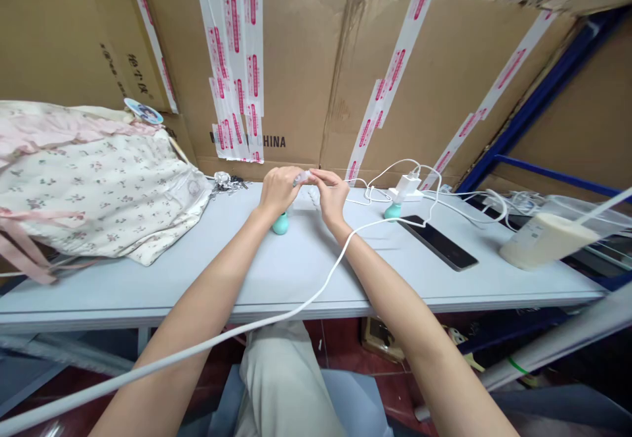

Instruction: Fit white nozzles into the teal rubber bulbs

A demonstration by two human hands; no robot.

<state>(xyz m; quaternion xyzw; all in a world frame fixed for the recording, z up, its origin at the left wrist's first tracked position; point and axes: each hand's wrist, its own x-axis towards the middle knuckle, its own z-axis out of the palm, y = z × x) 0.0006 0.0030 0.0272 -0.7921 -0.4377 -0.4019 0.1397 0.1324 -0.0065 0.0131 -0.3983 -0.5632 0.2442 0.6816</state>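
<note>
Over the back half of the table, my left hand [280, 187] and my right hand [332, 193] meet at the fingertips. Between them is a small whitish, translucent piece [302, 177], pinched by the fingers of both; its kind is too small to tell. Just below my left hand stands a teal, bulb-shaped thing [280, 224], its upper part hidden by the hand. A clear, bumpy thing [314, 197] shows beside my right hand. Farther right is a second teal bulb-shaped thing [393, 210] with a pale, see-through top.
A floral cloth bag [123, 187] lies left, with keys [230, 183] beside it. To the right are a white charger [407, 185] with cables, a black phone [439, 243] and a cream cup [543, 239]. One white cable [296, 310] crosses before my arms. Cardboard [296, 62] walls the back.
</note>
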